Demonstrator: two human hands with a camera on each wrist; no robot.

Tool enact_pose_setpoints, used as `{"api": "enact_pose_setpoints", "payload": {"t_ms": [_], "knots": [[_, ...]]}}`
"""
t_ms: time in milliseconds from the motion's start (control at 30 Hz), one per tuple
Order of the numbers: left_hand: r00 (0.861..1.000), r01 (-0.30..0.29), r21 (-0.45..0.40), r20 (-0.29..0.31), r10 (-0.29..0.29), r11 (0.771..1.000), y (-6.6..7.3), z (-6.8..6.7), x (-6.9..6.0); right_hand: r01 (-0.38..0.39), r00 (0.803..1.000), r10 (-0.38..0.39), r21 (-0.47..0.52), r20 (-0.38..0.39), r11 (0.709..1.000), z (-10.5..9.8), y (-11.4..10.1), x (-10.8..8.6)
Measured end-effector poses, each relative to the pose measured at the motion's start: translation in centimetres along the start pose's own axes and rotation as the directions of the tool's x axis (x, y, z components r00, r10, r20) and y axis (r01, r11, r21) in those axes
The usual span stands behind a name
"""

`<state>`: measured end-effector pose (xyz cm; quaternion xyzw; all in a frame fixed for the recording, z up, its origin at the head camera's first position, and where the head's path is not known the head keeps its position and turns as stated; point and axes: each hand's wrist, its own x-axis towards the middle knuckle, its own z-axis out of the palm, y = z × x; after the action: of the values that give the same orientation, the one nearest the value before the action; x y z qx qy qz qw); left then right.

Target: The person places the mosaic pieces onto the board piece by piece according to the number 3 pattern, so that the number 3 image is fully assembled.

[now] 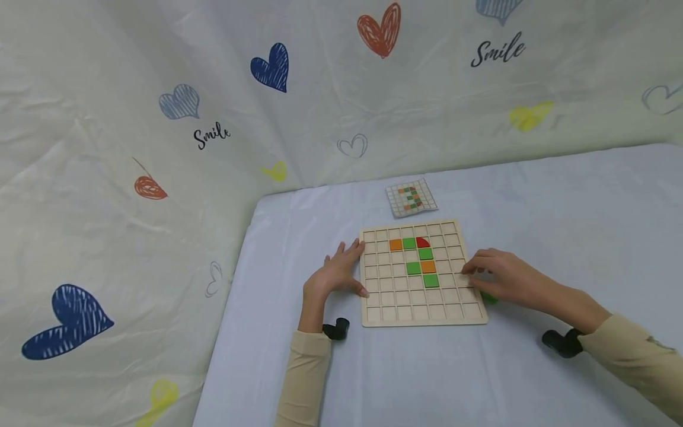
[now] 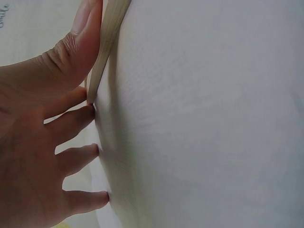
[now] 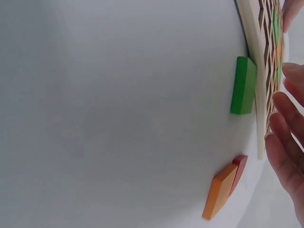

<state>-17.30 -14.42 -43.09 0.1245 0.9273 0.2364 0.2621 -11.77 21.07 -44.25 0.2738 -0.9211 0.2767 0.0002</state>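
Observation:
A square wooden grid board (image 1: 395,299) lies on the table, with several coloured tiles in its cells: green, orange and one red piece (image 1: 423,242) with a rounded corner. Along the board's left edge my left hand (image 1: 339,273) rests with fingers spread; its thumb (image 2: 85,28) touches the wooden side. My right hand (image 1: 504,276) is at the right edge, fingertips over the outer cells. Its fingers (image 3: 287,114) are loosely bent, and no tile shows between them. Just under that hand, a loose green block (image 3: 243,85) lies against the board's side.
Behind the board lies a small pattern card (image 1: 411,197) printed with a similar grid. In the right wrist view an orange block (image 3: 221,190) and a dark red block (image 3: 239,171) lie together on the white cloth (image 3: 118,118). A heart-patterned curtain (image 1: 320,107) hangs behind the table.

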Motion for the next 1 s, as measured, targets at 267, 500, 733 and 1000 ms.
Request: {"api": "enact_pose_setpoints", "payload": {"t_ms": [267,500,733,1000], "knots": [[1.0,0.005,0.01,-0.001,-0.005,1.0,0.0,0.1,0.1,-0.001,1.0,0.001,-0.028,0.0,1.0,-0.3,0.7,-1.4],[1.0,0.006,0.015,-0.005,-0.006,1.0,-0.1,0.2,0.1,0.035,0.997,-0.039,-0.059,-0.072,0.998,-0.2,1.7,-2.5],[1.0,0.008,0.002,-0.005,-0.008,1.0,-0.1,0.1,0.0,0.039,0.983,-0.053,-0.087,-0.174,0.995,0.2,2.5,-2.9],[1.0,0.001,0.003,-0.007,-0.001,1.0,-0.1,0.1,0.0,-0.049,0.976,0.024,-0.109,-0.216,0.993,0.2,3.0,-2.8]]}}
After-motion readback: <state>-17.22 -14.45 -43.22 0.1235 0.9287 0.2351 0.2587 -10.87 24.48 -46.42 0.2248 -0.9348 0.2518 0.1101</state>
